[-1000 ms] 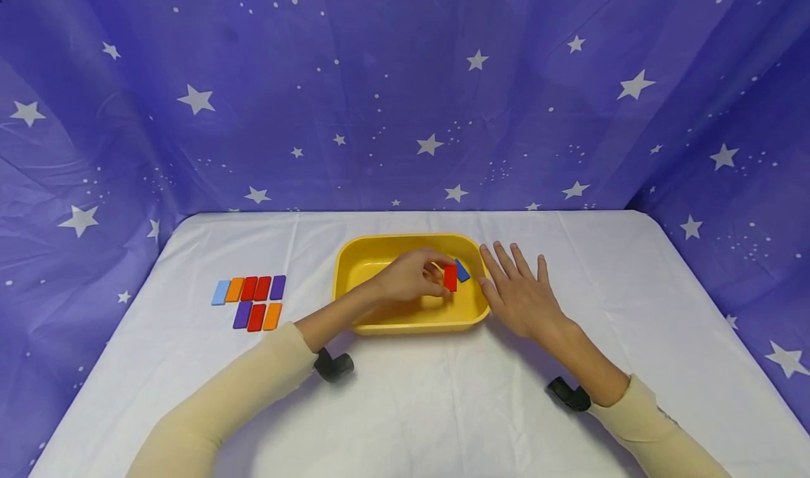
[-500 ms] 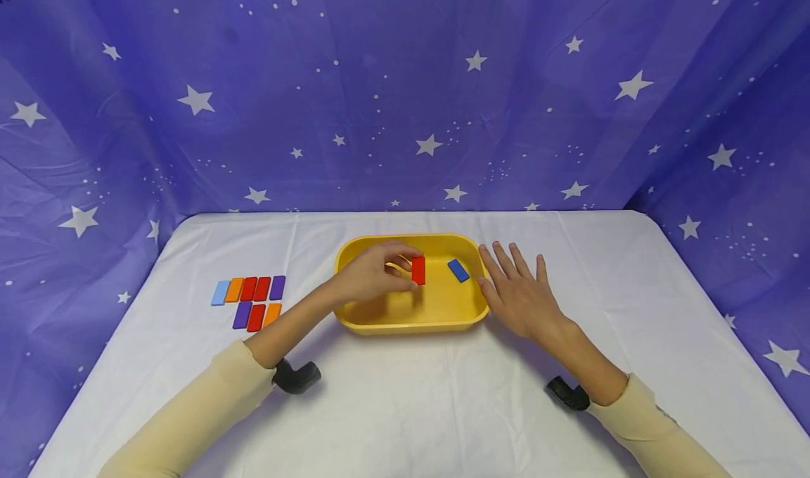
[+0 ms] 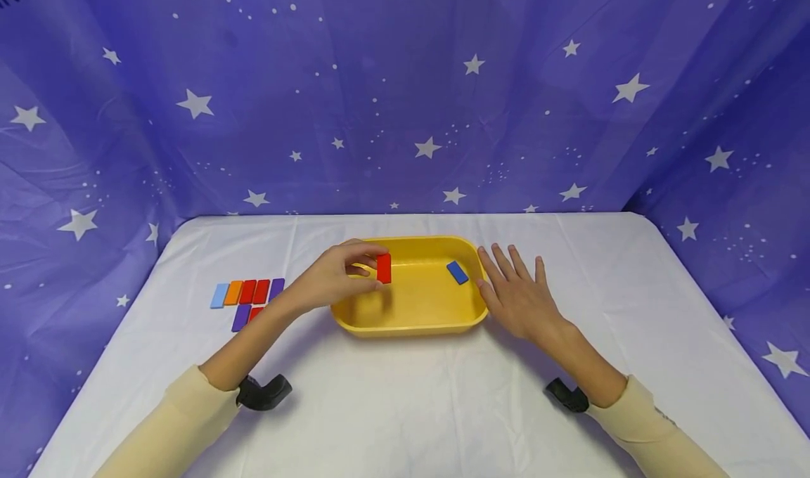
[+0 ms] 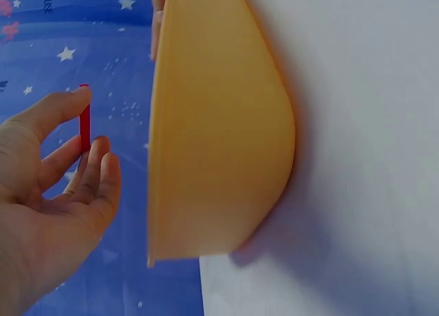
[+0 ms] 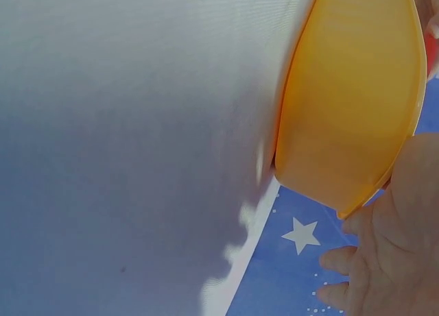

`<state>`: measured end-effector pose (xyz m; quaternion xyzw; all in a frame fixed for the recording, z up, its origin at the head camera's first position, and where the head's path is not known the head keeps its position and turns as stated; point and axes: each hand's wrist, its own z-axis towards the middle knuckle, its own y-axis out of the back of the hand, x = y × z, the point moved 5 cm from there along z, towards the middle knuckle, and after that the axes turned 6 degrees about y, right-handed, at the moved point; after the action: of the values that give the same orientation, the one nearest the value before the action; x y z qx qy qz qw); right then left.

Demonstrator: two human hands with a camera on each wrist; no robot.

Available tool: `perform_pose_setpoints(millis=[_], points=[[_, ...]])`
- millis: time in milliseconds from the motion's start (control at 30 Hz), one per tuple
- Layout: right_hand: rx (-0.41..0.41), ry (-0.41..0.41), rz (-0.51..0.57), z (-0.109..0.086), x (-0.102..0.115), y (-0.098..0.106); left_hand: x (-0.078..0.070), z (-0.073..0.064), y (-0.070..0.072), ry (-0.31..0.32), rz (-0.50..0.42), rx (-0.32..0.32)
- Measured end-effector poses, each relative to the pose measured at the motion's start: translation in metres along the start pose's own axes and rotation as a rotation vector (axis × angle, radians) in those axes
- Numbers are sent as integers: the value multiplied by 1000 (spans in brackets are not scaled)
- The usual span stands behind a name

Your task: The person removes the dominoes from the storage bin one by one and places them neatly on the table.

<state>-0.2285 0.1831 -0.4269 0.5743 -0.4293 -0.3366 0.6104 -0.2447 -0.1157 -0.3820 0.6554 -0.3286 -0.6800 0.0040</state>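
My left hand [image 3: 338, 275] pinches a red rectangular tile [image 3: 384, 268] between thumb and fingertips, above the left part of a yellow tub [image 3: 411, 331]. In the left wrist view the red tile [image 4: 85, 120] shows edge-on, higher than the rim of the tub [image 4: 219, 124]. A blue tile [image 3: 457, 273] lies on the tub's floor at the right. With fingers spread, my right hand [image 3: 520, 296] is at the tub's right end, thumb and index finger right at the rim. The right wrist view shows this hand [image 5: 398, 234] with straight fingers beside the tub [image 5: 357, 90].
Left of the tub, flat tiles lie in two rows on the white cloth [image 3: 411, 408]: a light blue tile [image 3: 219, 296], an orange tile [image 3: 233, 292], a purple tile [image 3: 241, 318] and several others. My left forearm covers part of them. A starry blue curtain [image 3: 380, 112] hangs behind.
My left hand has carried the red tile leftward and up, from beside the blue tile to the tub's left part. The right hand stays in place.
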Motion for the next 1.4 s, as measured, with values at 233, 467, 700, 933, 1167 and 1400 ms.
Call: perform_pose_setpoints(millis=[233, 467, 700, 933, 1167, 1400], points=[[-11, -2, 10, -1, 0, 0, 7, -23, 21, 8, 38, -13], [-14, 5, 2, 0, 0, 0, 19, -44, 38, 44, 47, -20], [-18, 11, -8, -1, 1, 1, 33, -68, 55, 68, 56, -56], [-11, 4, -9, -1, 0, -1, 52, -96, 77, 170, 84, -97], [0, 1, -7, -1, 1, -2, 82, -119, 94, 233, 81, -134], [-3, -3, -13, -1, 1, -1, 104, -134, 106, 275, 77, -161]])
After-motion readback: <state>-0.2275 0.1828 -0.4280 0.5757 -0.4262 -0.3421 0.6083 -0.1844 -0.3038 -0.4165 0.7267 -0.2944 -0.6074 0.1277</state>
